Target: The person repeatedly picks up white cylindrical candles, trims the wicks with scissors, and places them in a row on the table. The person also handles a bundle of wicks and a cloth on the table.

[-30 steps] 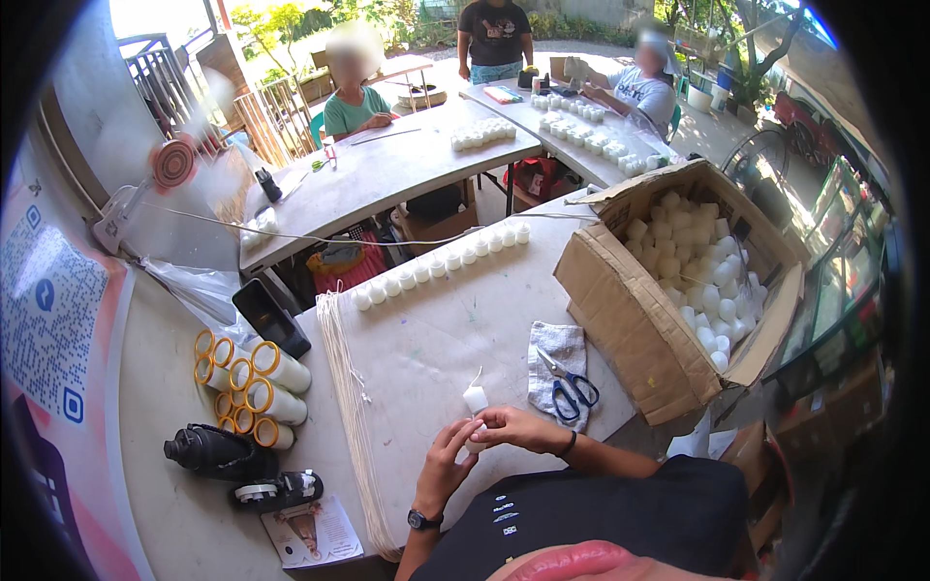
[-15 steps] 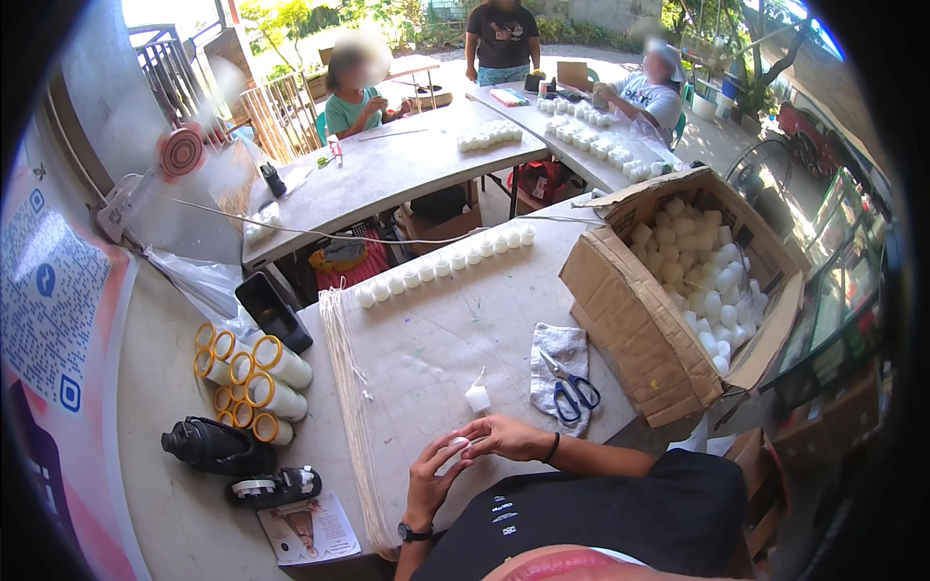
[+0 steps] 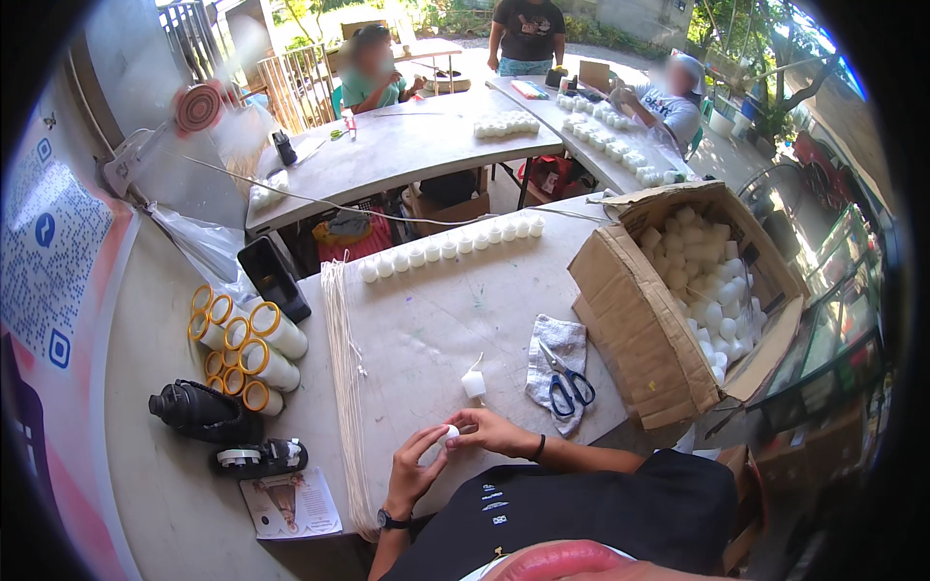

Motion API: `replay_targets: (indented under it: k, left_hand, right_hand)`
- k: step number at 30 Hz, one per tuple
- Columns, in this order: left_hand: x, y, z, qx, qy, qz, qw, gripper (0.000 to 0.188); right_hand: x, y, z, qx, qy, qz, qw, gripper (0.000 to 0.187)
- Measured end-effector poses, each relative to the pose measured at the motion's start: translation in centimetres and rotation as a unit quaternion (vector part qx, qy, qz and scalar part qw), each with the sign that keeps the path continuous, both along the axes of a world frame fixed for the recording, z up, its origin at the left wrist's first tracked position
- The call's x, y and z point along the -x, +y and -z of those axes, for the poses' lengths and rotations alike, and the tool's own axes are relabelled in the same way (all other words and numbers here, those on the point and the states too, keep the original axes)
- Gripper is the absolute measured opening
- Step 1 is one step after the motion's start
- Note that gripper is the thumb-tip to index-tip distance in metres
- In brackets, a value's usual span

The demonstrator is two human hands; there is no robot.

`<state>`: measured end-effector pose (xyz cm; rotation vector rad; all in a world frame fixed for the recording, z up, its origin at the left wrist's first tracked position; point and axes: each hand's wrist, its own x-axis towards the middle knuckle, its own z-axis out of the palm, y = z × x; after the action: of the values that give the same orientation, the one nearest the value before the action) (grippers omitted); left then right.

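Observation:
A small white candle [image 3: 451, 433] is pinched between the fingertips of both hands, just above the table's near edge. My left hand [image 3: 417, 467] grips it from the left, and my right hand [image 3: 494, 432] closes on it from the right; fingers cover part of it. Just beyond them stands another white candle [image 3: 474, 384] with a wick sticking up from its top. Right of that, blue-handled scissors [image 3: 570, 380] lie on a folded pale cloth [image 3: 543, 356]. A bundle of long white wick cord [image 3: 345, 387] runs down the table's left side.
Several white candles [image 3: 448, 249] line the far side. An open cardboard box [image 3: 632, 334] full of white candle pieces stands right. At left are gold-rimmed jars [image 3: 274, 373], a black phone-like device [image 3: 272, 279], a black bottle [image 3: 201, 411] and a tape dispenser [image 3: 260, 457]. Three people are beyond.
The candle in my hands has been turned and raised slightly, so more of its white surface shows. Both hands still hold it. The whole view has shifted a little.

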<state>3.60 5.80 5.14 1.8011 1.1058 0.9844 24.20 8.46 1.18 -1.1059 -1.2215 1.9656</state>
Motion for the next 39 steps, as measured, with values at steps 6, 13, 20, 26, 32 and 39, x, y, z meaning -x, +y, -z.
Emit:
replay_targets:
  k: [6,13,20,26,32,39]
  left_hand:
    - [0.2,0.2,0.9,-0.085,0.026,-0.015,0.996,0.033]
    - [-0.5,-0.1,0.5,-0.04,-0.001,-0.054,0.998,0.039]
    - [-0.8,0.2,0.8,-0.081,0.024,-0.039,0.996,0.036]
    - [-1.0,0.1,0.5,-0.105,0.069,-0.012,0.992,0.039]
    - [-1.3,-0.1,0.2,-0.109,0.064,0.024,0.992,0.04]
    - [-1.8,-0.1,-0.3,-0.098,0.075,0.035,0.992,0.041]
  right_hand:
    - [0.4,-0.7,0.5,-0.084,-0.001,-0.031,0.996,0.044]
    - [0.6,-1.0,0.4,-0.163,-0.067,-0.051,0.983,0.048]
    - [1.0,-1.4,-0.9,-0.344,-0.186,-0.021,0.92,0.049]
    - [0.5,-1.3,-1.3,-0.405,-0.222,-0.061,0.885,0.044]
    - [-0.3,-1.8,-2.2,-0.374,-0.214,-0.084,0.898,0.034]
    - [-0.2,-1.6,-2.2,-0.309,-0.223,-0.092,0.92,0.025]
